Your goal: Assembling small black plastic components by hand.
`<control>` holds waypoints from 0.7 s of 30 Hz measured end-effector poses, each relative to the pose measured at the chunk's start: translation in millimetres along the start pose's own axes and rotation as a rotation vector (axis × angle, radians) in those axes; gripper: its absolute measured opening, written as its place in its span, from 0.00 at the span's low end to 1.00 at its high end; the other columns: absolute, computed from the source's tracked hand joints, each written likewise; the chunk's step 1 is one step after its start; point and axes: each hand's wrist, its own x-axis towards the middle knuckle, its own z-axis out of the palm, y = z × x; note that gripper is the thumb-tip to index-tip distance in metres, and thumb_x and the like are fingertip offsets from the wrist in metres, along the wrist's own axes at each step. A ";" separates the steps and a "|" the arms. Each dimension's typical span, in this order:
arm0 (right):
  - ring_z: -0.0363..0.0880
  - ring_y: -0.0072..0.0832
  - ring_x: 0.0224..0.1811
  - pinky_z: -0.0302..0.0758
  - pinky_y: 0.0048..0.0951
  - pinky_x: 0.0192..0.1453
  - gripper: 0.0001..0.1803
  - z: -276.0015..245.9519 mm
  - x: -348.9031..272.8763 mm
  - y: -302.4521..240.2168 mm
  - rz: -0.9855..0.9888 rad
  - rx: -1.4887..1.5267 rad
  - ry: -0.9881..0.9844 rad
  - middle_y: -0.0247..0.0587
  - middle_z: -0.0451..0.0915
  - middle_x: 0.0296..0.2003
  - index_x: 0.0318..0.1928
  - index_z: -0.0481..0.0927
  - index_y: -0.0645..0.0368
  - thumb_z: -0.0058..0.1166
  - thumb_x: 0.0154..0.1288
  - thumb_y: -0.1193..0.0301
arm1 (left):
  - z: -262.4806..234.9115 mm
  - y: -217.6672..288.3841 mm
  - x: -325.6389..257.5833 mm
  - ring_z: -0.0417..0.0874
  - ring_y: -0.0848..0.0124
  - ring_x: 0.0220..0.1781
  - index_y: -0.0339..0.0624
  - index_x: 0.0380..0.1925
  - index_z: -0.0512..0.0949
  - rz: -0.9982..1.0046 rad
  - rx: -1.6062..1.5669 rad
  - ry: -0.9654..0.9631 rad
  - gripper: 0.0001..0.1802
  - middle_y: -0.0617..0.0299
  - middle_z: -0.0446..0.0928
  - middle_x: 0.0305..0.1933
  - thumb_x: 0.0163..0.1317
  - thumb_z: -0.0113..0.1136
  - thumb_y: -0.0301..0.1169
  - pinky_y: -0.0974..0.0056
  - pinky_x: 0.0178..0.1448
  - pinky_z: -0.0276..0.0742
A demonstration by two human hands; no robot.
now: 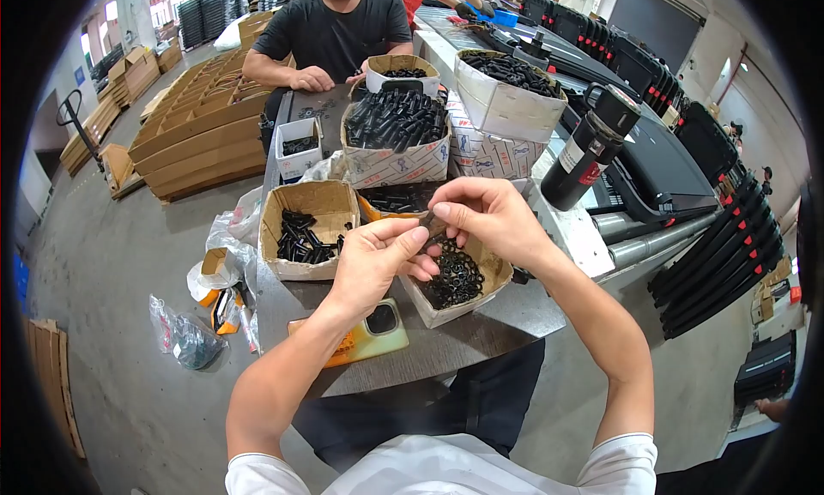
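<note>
In front of my chest, both hands meet over a cardboard box (459,310) of small black rings (455,276). My left hand (373,259) has its thumb and fingers pinched together. Close by, my right hand (493,216) is also pinched, its fingertips almost touching those of the left. A small dark piece seems to sit between the fingertips, too small to name. Left of my left hand stands an open cardboard box (273,212) with short black cylindrical parts (305,240). Behind my hands, more black parts (399,201) lie in a low container, partly hidden.
A phone in a pale case (386,336) lies at the table's near edge. Farther back stand boxes heaped with black parts (396,117) (511,70) and a small white box (299,147). A black flask (588,147) stands at right. A person (339,32) sits across the table.
</note>
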 end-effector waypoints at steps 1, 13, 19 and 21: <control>0.77 0.14 0.31 0.78 0.17 0.35 0.10 3.1 -1.8 -2.1 -0.032 -0.091 0.012 0.31 0.80 0.32 0.46 0.81 0.64 0.59 0.69 0.71 | 0.0 -0.2 -0.1 0.86 0.70 0.31 0.33 0.50 0.79 0.003 -0.001 0.002 0.15 0.52 0.83 0.37 0.70 0.59 0.32 0.70 0.35 0.84; 0.74 0.13 0.25 0.73 0.17 0.24 0.08 30.6 -9.7 -4.8 -0.094 -0.132 0.142 0.32 0.78 0.31 0.45 0.77 0.66 0.56 0.70 0.75 | 5.3 -6.6 -1.3 0.87 0.68 0.37 0.32 0.54 0.77 0.154 0.010 -0.008 0.16 0.52 0.84 0.41 0.71 0.57 0.30 0.66 0.42 0.86; 0.79 0.16 0.29 0.78 0.20 0.32 0.06 19.6 -2.2 -17.0 -0.051 -0.163 0.050 0.34 0.81 0.30 0.43 0.80 0.67 0.57 0.67 0.79 | 10.6 -2.6 -3.6 0.86 0.66 0.43 0.29 0.59 0.73 0.191 -0.079 0.001 0.19 0.49 0.82 0.46 0.71 0.55 0.26 0.64 0.47 0.86; 0.80 0.16 0.29 0.78 0.20 0.33 0.06 18.1 0.7 -24.0 -0.036 -0.162 0.022 0.34 0.81 0.30 0.43 0.80 0.68 0.57 0.67 0.79 | 11.4 -1.0 -4.2 0.86 0.67 0.42 0.27 0.58 0.73 0.166 -0.094 0.021 0.18 0.49 0.82 0.45 0.71 0.54 0.24 0.65 0.48 0.86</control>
